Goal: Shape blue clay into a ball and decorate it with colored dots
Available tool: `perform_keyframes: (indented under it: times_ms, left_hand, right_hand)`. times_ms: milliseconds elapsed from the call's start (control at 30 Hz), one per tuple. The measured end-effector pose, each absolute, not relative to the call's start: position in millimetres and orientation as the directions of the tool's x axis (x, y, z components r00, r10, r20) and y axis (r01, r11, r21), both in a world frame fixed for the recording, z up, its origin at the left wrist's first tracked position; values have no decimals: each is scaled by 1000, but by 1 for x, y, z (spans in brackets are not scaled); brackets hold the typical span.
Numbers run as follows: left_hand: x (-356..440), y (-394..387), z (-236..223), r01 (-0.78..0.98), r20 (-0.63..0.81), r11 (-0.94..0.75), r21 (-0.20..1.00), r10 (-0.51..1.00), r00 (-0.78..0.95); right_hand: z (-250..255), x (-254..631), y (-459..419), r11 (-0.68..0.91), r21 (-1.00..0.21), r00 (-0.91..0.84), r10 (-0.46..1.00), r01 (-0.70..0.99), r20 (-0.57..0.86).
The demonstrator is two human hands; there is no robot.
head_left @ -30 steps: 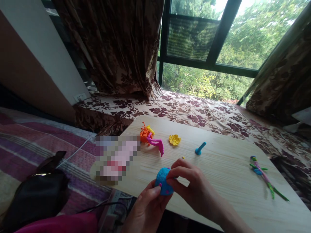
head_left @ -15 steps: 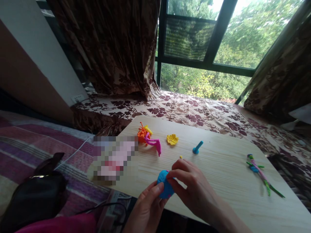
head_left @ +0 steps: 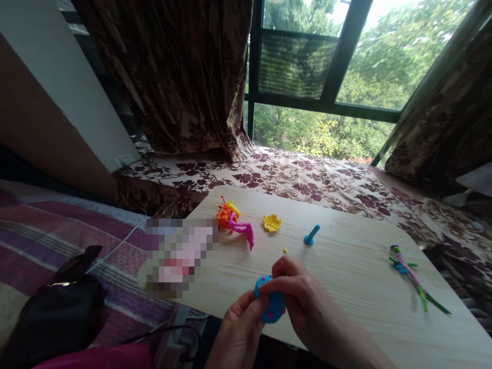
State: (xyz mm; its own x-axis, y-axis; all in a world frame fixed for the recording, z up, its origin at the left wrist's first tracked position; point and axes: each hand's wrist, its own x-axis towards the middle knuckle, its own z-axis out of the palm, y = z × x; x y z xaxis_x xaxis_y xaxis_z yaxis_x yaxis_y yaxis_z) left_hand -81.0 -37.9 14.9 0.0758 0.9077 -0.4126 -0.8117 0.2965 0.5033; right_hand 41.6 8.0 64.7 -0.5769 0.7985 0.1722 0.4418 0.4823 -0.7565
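Down by the near edge of the table, blue piece: held up in front, call it the clock centre. It's just been turned a bit, and more pink dots show than a moment ago. My read: a different patch is now getting the finger work.
Left hand: closed on the piece's left side, thumb on the near face, so it's basically the holder.
Right hand: partly curled, index finger laid over the top of the piece. Can't tell if it's pinching a dot or just pressing.
Yellow crumb: between 12 and 1, just past the right hand.
Yellow ruffled piece: 12 o'clock, lying flat.
Blue peg: 1 o'clock, flared foot on the table, stem leaning right.
Orange and magenta bits: 11 o'clock, bunched with some yellow.
Green and pink figure: nearly 3 o'clock, well apart, lying down.
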Motion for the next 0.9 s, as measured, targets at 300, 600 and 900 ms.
perform_keyframes:
  times_ms: [300,600,900]
  left_hand:
    - [-83,-32,27,-811,-386,251,529,922,33]
    - [-76,-31,23,-811,-332,349,469,921,204]
    - [-60,-28,30,-826,-420,403,395,879,227]
  right_hand:
    - [71,63,12,424,-842,-337,888,334,314]
    - [47,77,4,58,-996,-339,940,72,31]
    - [51,102,-1,-69,-984,-305,952,-162,-17]
